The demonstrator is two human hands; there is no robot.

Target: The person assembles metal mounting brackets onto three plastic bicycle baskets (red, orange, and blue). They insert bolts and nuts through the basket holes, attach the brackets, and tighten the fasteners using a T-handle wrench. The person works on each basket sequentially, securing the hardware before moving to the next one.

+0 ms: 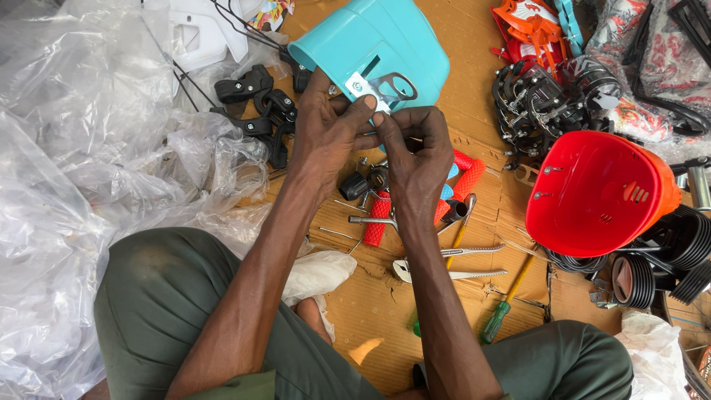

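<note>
Both hands (374, 144) pinch a metal bracket (381, 90) on a turquoise shell (378, 33)

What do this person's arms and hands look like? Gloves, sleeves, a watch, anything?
Both arms are bare from elbow to fingers: no sleeves, no gloves. Neither the left hand nor the right hand shows a ring, and neither wrist a watch or band. The only clothing visible is olive-green trousers over the knees.
</note>
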